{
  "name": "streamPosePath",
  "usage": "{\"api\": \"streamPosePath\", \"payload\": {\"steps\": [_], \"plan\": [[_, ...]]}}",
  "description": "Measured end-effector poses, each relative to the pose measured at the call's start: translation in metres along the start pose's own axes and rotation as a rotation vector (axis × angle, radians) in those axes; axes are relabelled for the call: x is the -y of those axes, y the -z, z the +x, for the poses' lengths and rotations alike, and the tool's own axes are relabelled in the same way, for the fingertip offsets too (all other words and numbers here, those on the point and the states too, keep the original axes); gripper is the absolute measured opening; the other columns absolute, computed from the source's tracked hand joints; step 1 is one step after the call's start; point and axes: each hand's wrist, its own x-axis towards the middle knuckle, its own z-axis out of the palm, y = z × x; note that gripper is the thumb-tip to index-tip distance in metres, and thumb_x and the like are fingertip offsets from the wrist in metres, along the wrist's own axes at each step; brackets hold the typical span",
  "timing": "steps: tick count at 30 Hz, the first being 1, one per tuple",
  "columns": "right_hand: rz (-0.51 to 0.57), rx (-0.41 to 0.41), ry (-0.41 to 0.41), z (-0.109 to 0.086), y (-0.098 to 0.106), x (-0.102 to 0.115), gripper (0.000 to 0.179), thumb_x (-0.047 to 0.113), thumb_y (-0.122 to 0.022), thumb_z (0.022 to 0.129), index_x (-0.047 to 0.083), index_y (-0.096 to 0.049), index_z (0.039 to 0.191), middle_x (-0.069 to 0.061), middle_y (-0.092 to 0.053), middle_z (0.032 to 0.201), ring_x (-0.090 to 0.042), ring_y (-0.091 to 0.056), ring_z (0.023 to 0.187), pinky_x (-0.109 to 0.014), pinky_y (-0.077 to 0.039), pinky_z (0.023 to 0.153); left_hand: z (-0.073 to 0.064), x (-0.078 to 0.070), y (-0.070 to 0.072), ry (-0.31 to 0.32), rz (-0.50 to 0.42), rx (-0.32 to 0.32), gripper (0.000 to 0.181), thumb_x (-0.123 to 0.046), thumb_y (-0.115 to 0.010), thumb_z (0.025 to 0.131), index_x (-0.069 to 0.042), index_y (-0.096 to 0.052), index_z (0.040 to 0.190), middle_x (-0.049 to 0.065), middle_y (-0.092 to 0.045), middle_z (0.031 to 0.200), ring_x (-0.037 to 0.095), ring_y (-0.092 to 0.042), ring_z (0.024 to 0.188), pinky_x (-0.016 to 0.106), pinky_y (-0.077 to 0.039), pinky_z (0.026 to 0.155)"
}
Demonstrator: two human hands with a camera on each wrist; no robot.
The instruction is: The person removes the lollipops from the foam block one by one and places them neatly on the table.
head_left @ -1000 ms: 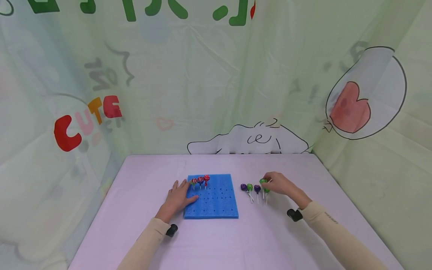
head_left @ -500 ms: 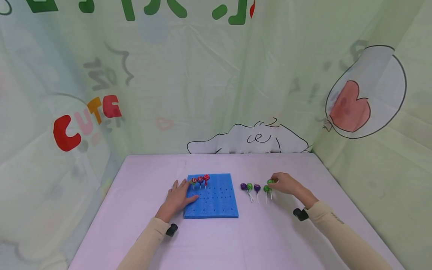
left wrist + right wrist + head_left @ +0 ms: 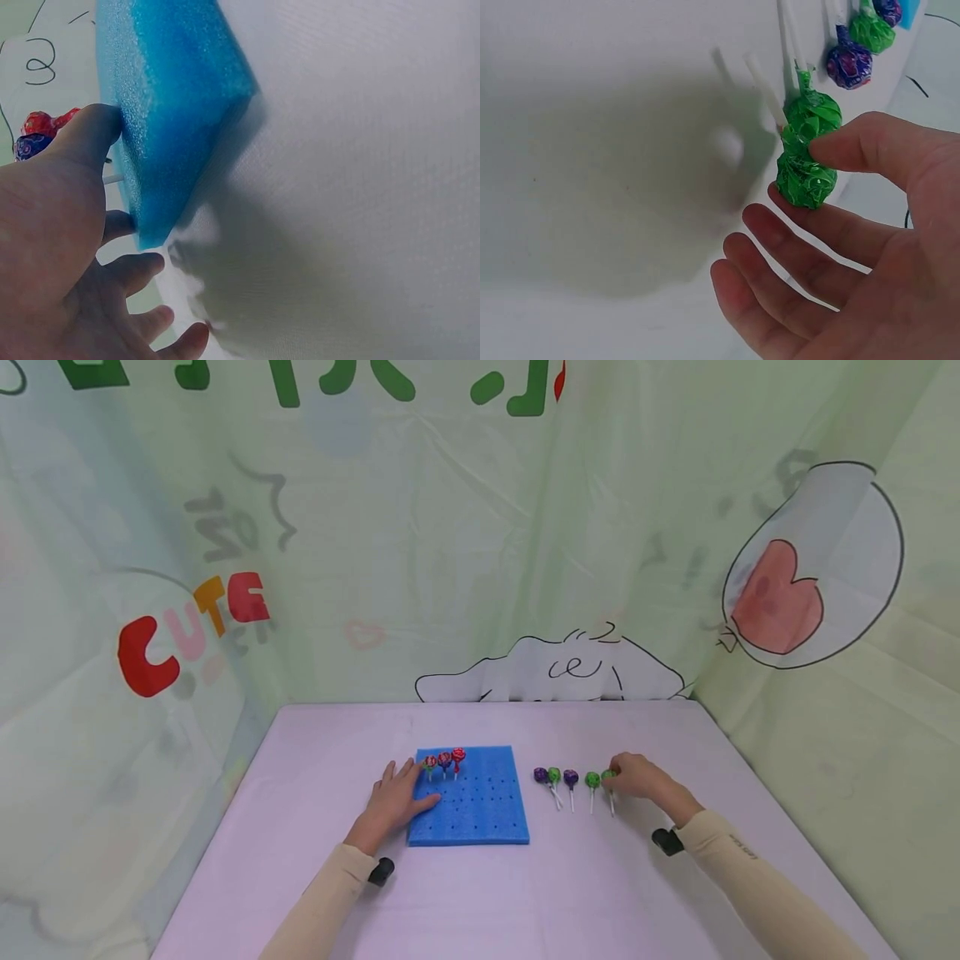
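Note:
My right hand [image 3: 641,781] pinches a green-wrapped lollipop [image 3: 806,184] by its head, between thumb and index finger, while its other fingers are loosely bent. Beside it lies a second green lollipop [image 3: 817,112], its white stick pointing the same way. My left hand [image 3: 393,793] rests on the left edge of a blue foam board [image 3: 480,827] dotted with rows of holes, thumb on top and fingers spread. Three lollipops stand upright near the board's far left corner: a red-and-green one [image 3: 430,762], a red-and-blue one [image 3: 445,760] and a red one [image 3: 458,755].
Between board and right hand lie a purple lollipop [image 3: 541,774] and a green one [image 3: 554,774] with sticks crossing, then another purple lollipop [image 3: 571,778]. The pale table [image 3: 480,910] ends at a printed curtain [image 3: 480,552] behind and at the sides.
My right hand has carried the green lollipop to the right, past the other green one, then lowered it toward the table. My left hand and the board stay put.

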Motion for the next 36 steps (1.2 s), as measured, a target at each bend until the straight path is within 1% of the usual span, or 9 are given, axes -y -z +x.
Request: {"api": "streamPosePath", "payload": {"steps": [5,11,18,24,31,36], "plan": [[-0.028,-0.004,-0.029,0.006,-0.006,-0.004,0.031,0.017,-0.067,0.091,-0.009,-0.064,0.107,-0.017,-0.067,0.095,-0.024,-0.06,0.081,-0.039,-0.055,0.072,-0.002,-0.001,0.0,0.001,-0.008,0.004,0.077,-0.048,-0.066,0.095,-0.008,-0.038,0.154,0.021,-0.032,0.162,0.05,-0.018,0.151,0.07,-0.024,0.117],[-0.053,-0.003,-0.063,0.007,-0.007,0.0,0.03,0.016,-0.067,0.09,-0.009,-0.065,0.108,-0.016,-0.068,0.096,-0.023,-0.06,0.081,-0.039,-0.055,0.072,-0.001,-0.001,0.001,-0.002,-0.016,-0.004,0.076,-0.046,-0.066,0.094,-0.008,-0.039,0.154,0.021,-0.033,0.162,0.05,-0.018,0.151,0.07,-0.024,0.117],[-0.09,-0.032,-0.007,0.001,-0.006,0.007,0.027,0.014,-0.067,0.087,-0.01,-0.065,0.1,-0.014,-0.065,0.087,-0.022,-0.056,0.074,-0.035,-0.05,0.063,0.001,0.002,-0.002,-0.007,0.014,-0.006,0.077,-0.05,-0.065,0.094,-0.006,-0.04,0.153,0.022,-0.034,0.161,0.051,-0.02,0.151,0.07,-0.025,0.116],[-0.08,-0.037,-0.018,-0.001,-0.008,0.008,0.027,0.014,-0.067,0.087,-0.009,-0.065,0.1,-0.014,-0.065,0.087,-0.022,-0.056,0.074,-0.035,-0.05,0.063,0.003,0.002,-0.003,-0.006,0.01,-0.003,0.078,-0.05,-0.065,0.094,-0.006,-0.04,0.153,0.022,-0.034,0.161,0.051,-0.019,0.15,0.07,-0.025,0.116],[-0.084,-0.045,-0.024,0.0,-0.009,0.009,0.024,0.014,-0.067,0.087,-0.008,-0.064,0.097,-0.012,-0.063,0.084,-0.021,-0.055,0.072,-0.034,-0.049,0.062,0.003,0.003,-0.003,-0.001,0.01,-0.001,0.077,-0.049,-0.066,0.094,-0.006,-0.04,0.153,0.022,-0.034,0.161,0.051,-0.02,0.15,0.071,-0.026,0.115],[-0.084,-0.032,-0.018,-0.002,-0.007,0.011,0.03,0.014,-0.068,0.088,-0.012,-0.064,0.103,-0.015,-0.066,0.09,-0.022,-0.057,0.076,-0.036,-0.051,0.065,0.002,0.002,-0.003,0.001,0.018,0.0,0.077,-0.049,-0.066,0.094,-0.005,-0.04,0.153,0.022,-0.034,0.161,0.051,-0.02,0.15,0.07,-0.026,0.115]]}}
